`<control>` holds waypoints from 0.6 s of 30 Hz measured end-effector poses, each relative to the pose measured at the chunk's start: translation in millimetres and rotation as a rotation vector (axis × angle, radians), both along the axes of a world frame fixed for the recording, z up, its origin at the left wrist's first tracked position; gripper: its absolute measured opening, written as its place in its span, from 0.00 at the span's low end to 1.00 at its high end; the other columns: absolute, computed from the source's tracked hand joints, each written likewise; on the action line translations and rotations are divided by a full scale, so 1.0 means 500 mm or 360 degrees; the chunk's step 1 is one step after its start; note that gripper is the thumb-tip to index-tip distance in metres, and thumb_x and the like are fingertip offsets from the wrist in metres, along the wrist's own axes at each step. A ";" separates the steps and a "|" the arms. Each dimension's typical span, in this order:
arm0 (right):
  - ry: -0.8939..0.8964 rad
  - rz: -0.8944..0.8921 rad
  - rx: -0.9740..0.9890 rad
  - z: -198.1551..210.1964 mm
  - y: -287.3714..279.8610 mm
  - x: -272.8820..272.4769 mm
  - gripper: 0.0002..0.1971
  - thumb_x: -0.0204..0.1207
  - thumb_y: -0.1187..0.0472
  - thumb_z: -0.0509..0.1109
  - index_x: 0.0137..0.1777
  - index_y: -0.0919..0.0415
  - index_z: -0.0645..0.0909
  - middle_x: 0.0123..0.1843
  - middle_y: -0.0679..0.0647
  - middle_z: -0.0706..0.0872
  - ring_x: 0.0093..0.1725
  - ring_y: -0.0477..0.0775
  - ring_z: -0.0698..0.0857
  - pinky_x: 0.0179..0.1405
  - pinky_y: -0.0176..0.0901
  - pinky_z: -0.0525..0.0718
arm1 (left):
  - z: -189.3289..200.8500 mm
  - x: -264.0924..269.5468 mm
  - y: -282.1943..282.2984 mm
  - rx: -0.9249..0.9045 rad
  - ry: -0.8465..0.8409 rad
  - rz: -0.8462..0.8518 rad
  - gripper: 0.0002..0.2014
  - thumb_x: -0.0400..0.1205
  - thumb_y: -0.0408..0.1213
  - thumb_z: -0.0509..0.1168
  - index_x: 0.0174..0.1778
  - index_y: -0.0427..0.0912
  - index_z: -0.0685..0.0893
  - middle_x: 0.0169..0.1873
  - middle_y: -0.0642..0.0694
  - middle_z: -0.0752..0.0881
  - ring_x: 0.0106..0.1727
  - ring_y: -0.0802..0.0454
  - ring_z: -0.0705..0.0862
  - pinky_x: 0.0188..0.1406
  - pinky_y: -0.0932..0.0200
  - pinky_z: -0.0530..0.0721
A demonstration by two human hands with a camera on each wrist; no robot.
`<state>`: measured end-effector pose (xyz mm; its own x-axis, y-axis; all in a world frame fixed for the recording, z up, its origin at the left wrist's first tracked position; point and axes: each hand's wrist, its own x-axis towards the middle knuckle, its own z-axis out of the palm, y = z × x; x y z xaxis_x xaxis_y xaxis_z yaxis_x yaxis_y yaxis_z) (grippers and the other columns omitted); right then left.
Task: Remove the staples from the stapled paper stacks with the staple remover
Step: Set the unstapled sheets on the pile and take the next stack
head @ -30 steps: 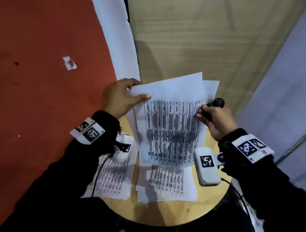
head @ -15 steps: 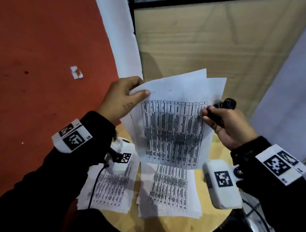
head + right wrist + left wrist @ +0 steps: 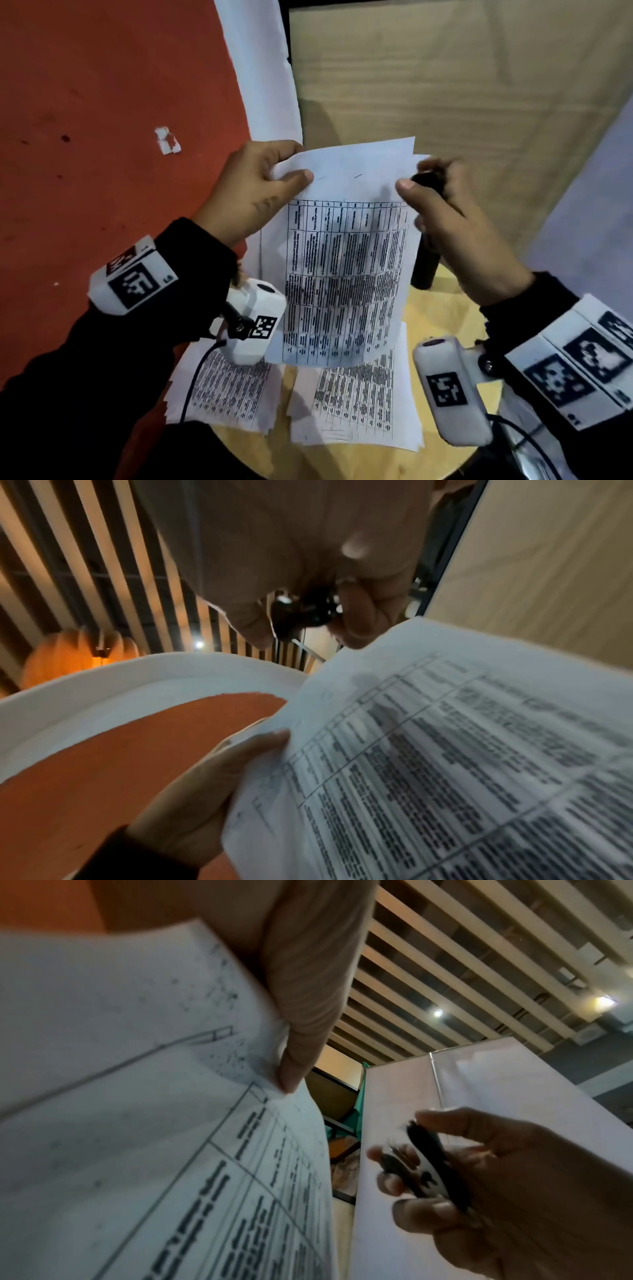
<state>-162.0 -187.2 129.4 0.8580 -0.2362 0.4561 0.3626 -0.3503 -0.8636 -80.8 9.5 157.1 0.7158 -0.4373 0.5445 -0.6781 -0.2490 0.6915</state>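
Head cam: high, looking steeply down over both forearms at the round desk (image 3: 442, 308) and red floor (image 3: 102, 102). Left wrist cam: very close under the left hand (image 3: 301, 993), facing up and right to the slatted ceiling (image 3: 479, 961). Right wrist cam: close under the right hand (image 3: 308, 547), facing up and left. All three share the held paper stack (image 3: 342, 257), both hands and the staple remover (image 3: 435, 1161).

Your left hand (image 3: 253, 192) is raised before you, thumb on top and fingers curled behind in a pinch, while your right hand (image 3: 455, 229) stands level just beside it, fingers curled in a grip, both wrists in dark sleeves
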 end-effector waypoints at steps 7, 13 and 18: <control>-0.0292 -0.0332 -0.1104 0.021 0.043 -0.012 0.31 0.66 0.48 0.67 0.69 0.59 0.73 0.61 0.54 0.78 0.57 0.53 0.78 0.56 0.44 0.76 | -0.004 -0.032 -0.022 -0.0158 0.0042 -0.0012 0.11 0.74 0.34 0.65 0.51 0.40 0.86 0.46 0.43 0.89 0.47 0.57 0.84 0.56 0.53 0.83; -0.0603 -0.0259 -0.1197 0.028 0.029 -0.005 0.19 0.59 0.68 0.73 0.53 0.66 0.82 0.54 0.62 0.79 0.42 0.65 0.83 0.38 0.57 0.85 | 0.002 -0.052 -0.035 -0.0068 0.0076 -0.0107 0.14 0.74 0.32 0.66 0.55 0.44 0.86 0.49 0.48 0.89 0.49 0.61 0.85 0.56 0.61 0.83; -0.0617 -0.0179 -0.1360 0.034 0.030 -0.003 0.19 0.58 0.71 0.74 0.52 0.67 0.85 0.51 0.63 0.81 0.36 0.65 0.83 0.31 0.55 0.84 | 0.004 -0.059 -0.036 -0.0127 0.0236 -0.0172 0.12 0.73 0.31 0.68 0.50 0.47 0.86 0.46 0.42 0.91 0.46 0.52 0.88 0.57 0.46 0.85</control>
